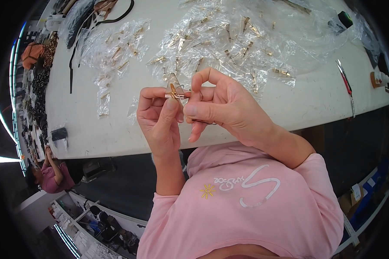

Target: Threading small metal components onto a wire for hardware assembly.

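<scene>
My left hand (160,125) is raised over the table's near edge, thumb and fingers pinched on a small gold metal piece (174,91) with a thin triangular outline at its top. Its exact kind is too small to make out. Close beside it, my right hand (229,105) has its thumb and fingertips drawn together at the piece's right side. A thin dark strand (203,122) shows below the right thumb. Whatever lies between the right fingertips is mostly hidden. Beyond both hands spreads a pile of clear plastic sachets (212,47) with gold pieces inside.
A smaller heap of sachets (116,49) lies on the white table (103,142) to the left, by a black strap (71,73). Red-handled tweezers (345,82) and a small bottle (379,78) are at right. Another person (54,177) is at far left.
</scene>
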`<state>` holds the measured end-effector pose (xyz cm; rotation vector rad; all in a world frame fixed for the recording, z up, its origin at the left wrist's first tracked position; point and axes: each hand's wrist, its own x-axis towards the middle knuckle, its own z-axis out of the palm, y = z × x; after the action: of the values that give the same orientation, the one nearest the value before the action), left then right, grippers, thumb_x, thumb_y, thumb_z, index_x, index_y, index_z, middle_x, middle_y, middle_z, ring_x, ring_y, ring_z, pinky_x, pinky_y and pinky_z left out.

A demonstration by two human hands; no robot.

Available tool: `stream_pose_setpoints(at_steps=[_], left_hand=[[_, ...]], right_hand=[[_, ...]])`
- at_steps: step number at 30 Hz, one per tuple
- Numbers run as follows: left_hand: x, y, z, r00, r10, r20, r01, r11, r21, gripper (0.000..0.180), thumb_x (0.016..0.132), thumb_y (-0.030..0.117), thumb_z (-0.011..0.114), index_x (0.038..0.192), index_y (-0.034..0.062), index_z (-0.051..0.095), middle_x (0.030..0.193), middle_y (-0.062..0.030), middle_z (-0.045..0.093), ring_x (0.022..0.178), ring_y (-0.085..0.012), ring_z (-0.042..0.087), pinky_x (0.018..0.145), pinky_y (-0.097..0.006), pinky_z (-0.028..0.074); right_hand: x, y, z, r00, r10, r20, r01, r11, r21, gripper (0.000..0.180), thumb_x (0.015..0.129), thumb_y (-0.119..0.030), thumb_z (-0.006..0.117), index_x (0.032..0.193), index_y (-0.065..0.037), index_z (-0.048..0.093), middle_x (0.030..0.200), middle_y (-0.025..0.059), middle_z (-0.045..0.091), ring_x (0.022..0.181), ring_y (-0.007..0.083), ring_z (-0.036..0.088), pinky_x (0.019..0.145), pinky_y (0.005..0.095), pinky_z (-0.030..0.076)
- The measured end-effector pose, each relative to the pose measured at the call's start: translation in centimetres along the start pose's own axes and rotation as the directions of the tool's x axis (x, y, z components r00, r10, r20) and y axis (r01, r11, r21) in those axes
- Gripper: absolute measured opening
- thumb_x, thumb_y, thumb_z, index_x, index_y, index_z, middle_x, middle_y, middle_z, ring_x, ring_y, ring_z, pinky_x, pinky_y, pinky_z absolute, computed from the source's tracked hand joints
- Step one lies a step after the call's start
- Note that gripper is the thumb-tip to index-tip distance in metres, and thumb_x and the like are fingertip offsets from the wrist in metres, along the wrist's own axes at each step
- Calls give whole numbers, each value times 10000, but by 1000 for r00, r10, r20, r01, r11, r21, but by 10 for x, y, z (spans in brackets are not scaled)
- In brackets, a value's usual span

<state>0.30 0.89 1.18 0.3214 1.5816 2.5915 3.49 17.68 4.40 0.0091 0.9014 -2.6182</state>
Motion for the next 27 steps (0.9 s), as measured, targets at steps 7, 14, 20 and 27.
stream_pose_setpoints(at_steps=[7, 14, 20, 27], left_hand=[[0, -1, 1, 1000, -12, -11, 12, 1000, 1, 164, 907, 7, 637, 1041, 20, 541, 908, -127, 689, 598, -55, 529, 519, -177, 409], [-2, -1, 7, 998, 60, 4, -60, 990, 130, 170, 893, -14, 653, 1037, 14, 567, 932, -125, 694, 629, -55, 561, 514, -171, 419], [-3, -11, 9, 923, 383, 30, -322, 731, 601, 191, 845, -20, 719, 1020, -6, 643, 964, -90, 699, 663, -71, 584, 572, -188, 444], [-7, -7, 9, 953, 301, 18, -248, 749, 615, 196, 830, -32, 727, 1012, -5, 660, 944, -84, 703, 633, -63, 557, 577, -193, 432]], right_hand=[[3, 3, -4, 1000, -12, -2, 12, 1000, -11, 353, 886, -113, 699, 1112, -5, 450, 863, 103, 623, 714, 164, 669, 674, 317, 582], [6, 9, -8, 995, -89, -38, 86, 994, -67, 239, 919, -63, 637, 1057, -38, 445, 878, 86, 626, 776, 153, 667, 690, 308, 591], [8, 11, -11, 979, -170, -112, 157, 981, -118, 312, 883, -38, 676, 1084, -25, 438, 865, 93, 625, 780, 164, 670, 717, 298, 584], [6, 8, -23, 959, -251, -130, 203, 932, -299, 338, 875, -40, 691, 1105, -34, 444, 870, 68, 609, 810, 121, 644, 660, 242, 544]])
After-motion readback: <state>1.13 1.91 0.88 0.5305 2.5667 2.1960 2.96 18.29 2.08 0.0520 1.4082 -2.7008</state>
